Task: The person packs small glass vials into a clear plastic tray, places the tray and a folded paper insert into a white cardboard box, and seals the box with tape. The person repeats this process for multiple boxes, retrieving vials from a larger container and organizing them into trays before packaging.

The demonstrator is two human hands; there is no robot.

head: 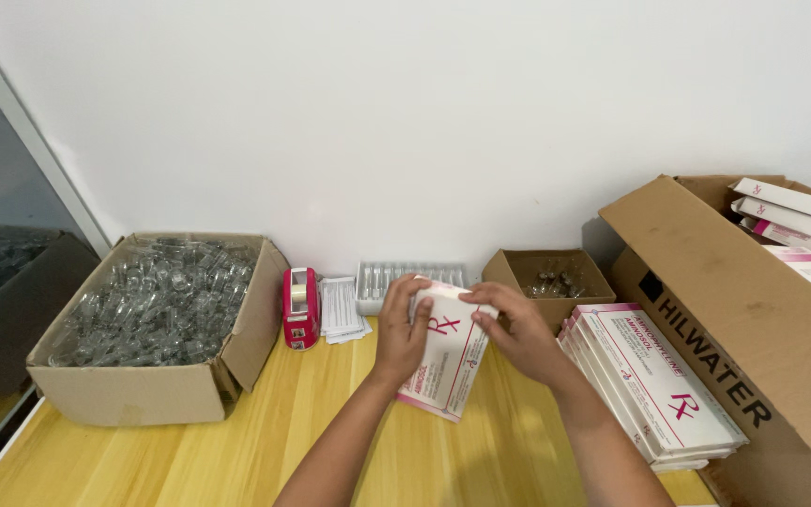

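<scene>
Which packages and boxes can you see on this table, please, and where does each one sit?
White-and-pink flat carton: centre, held by both hands.
Stack of matching cartons: right of it, lying flat.
Large brown box: far right, holding more cartons.
Small brown box: by the wall.
Open brown box of clear vials: left.

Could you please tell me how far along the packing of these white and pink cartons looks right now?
Done: a stack of closed cartons lies at the right, with more in the large box. In hand: left hand and right hand hold one carton at its top end. Left: a big box of clear vials remains full.
</scene>
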